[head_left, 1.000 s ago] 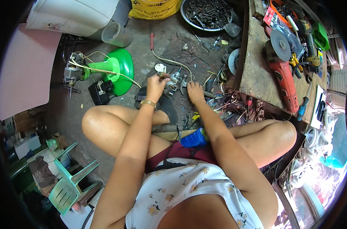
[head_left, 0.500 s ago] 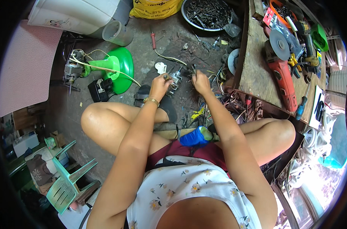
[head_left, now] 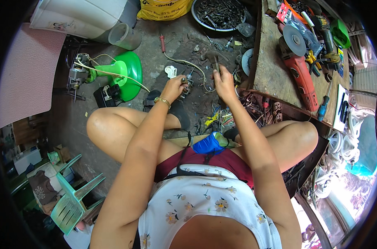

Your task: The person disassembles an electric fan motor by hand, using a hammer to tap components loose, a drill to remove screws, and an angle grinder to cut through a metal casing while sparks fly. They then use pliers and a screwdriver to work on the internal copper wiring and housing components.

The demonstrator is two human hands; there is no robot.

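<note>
My left hand [head_left: 172,89] is closed around a short rod with a round brass-coloured end [head_left: 184,80], held over a small metal motor [head_left: 187,90] on the dark floor. The motor's lower part is partly hidden by that hand. To its right, my right hand [head_left: 224,86] grips a hammer [head_left: 216,63] by the handle. The hammer's head is smeared by motion and stands apart from the rod. A white plastic piece [head_left: 170,72] lies just beyond my left hand.
A red-handled soldering iron [head_left: 162,44] with a pale cord lies ahead. At the left stands a green fan base [head_left: 130,76]; a basin [head_left: 194,15] of metal pieces is at the back. On the right, a wooden bench [head_left: 271,76] carries a red angle grinder [head_left: 302,83]. Loose wires [head_left: 255,108] lie below it.
My right hand has lifted the hammer up and slightly right, away from the motor. My left hand stays at the motor with the rod. The whole view has shifted a little.
</note>
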